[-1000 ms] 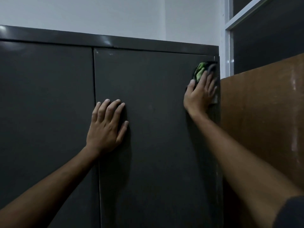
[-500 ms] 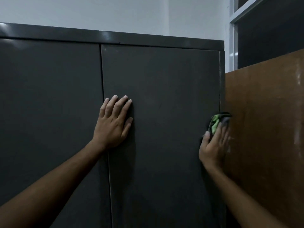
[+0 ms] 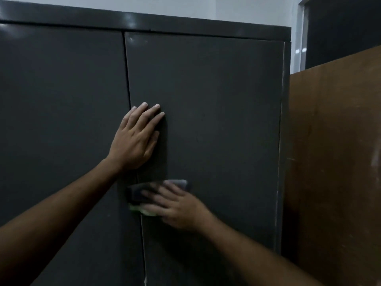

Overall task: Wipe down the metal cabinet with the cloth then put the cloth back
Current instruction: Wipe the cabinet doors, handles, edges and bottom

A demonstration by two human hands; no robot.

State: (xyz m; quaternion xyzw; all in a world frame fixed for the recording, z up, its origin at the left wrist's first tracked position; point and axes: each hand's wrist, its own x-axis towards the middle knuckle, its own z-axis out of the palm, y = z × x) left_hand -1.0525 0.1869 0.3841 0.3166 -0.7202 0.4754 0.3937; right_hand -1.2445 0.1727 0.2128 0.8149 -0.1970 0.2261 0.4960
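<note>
A dark grey metal cabinet [image 3: 216, 96] with two doors fills the view. My left hand [image 3: 136, 137] lies flat with straight fingers on the right door, just beside the seam between the doors. Below it, my right hand [image 3: 177, 205] presses a grey and green cloth [image 3: 140, 193] against the right door near the seam. The right hand is blurred with motion, its fingers spread over the cloth. Most of the cloth is hidden under that hand.
A brown wooden panel [image 3: 334, 162] stands against the cabinet's right side. Above the cabinet is a white wall [image 3: 185, 5], and a dark window with a pale frame [image 3: 340, 32] sits at the top right.
My right hand has swept the cloth from the door's right edge down and left across to the seam, ending under my left hand. The left hand stays pressed on the door.
</note>
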